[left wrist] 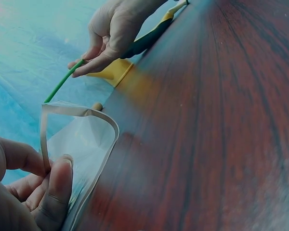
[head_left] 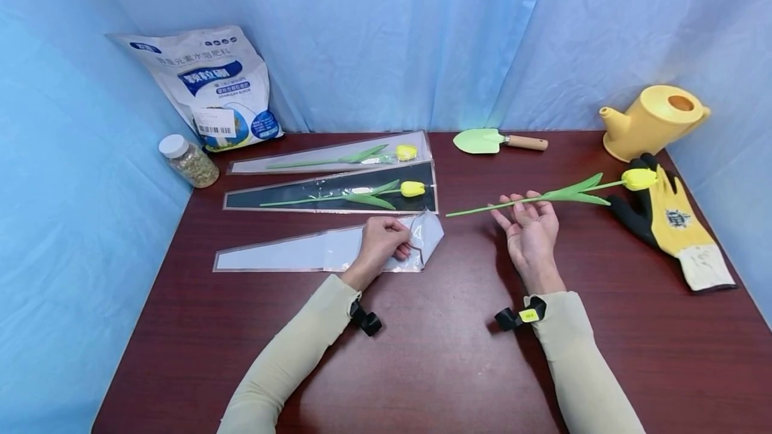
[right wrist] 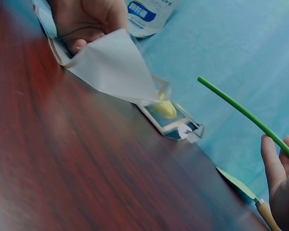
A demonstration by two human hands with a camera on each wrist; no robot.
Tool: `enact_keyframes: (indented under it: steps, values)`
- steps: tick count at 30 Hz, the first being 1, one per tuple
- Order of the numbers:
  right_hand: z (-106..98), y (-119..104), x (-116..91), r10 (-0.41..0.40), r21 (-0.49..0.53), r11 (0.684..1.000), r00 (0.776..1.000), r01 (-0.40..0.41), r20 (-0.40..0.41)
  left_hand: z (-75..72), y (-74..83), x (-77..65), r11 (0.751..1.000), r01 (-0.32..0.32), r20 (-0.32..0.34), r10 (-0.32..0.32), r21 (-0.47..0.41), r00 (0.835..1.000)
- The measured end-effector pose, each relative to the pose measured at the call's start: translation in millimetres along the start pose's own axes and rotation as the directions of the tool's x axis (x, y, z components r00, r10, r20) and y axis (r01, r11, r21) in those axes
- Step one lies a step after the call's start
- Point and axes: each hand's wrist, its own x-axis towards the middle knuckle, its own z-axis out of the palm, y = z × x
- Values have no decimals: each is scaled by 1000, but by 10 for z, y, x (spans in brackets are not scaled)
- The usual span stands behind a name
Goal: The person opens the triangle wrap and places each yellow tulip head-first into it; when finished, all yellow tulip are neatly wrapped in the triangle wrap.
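My left hand [head_left: 381, 245] pinches the mouth edge of a white flower sleeve [head_left: 289, 253] lying nearest me. In the left wrist view, thumb and fingers hold one film layer, and the sleeve's mouth [left wrist: 82, 130] gapes. Right of it, my right hand [head_left: 533, 236] holds a yellow artificial tulip [head_left: 569, 192] by its green stem, palm up. The bare stem end [right wrist: 221, 94] points left toward the sleeve, and the bloom is at the far right. Behind the white sleeve lie a black sleeve [head_left: 289, 197] and a clear whitish sleeve [head_left: 253, 165], each with a yellow tulip inside.
A fertilizer bag [head_left: 181, 96] and a jar of granules [head_left: 194, 165] stand back left. Along the rear edge lies a green trowel [head_left: 479, 141]. A yellow watering can [head_left: 642, 122] and a yellow-black work glove [head_left: 678, 213] occupy the right side. Blue curtains enclose the table.
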Motion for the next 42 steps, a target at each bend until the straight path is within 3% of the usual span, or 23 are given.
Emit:
enact_keyframes:
  steps: [12, 17, 21, 27, 34, 42]
  values:
    - [27, 261, -116, -6, -176, 984, 999, 15, 50, -6, 11, -2, 1000, 12, 2, -12, -10, 1000]
    - [23, 332, -136, -47, -277, 959, 996, 66, 77, 0, 36, -10, 1000, 10, 5, -10, -11, 1000]
    - [23, 360, -141, -84, -287, 952, 993, 105, 84, 4, 61, -21, 1000, -12, -13, 12, 3, 1000]
    - [26, 408, -168, -104, -322, 938, 990, 128, 92, 31, 105, -62, 993, -87, -57, 92, 82, 994]
    - [59, 491, -218, -124, -342, 926, 985, 158, 120, 79, 157, -123, 947, -200, -95, 230, 252, 969]
    - [104, 567, -310, -112, -347, 926, 986, 148, 120, 100, 185, -161, 915, -278, -93, 316, 293, 944]
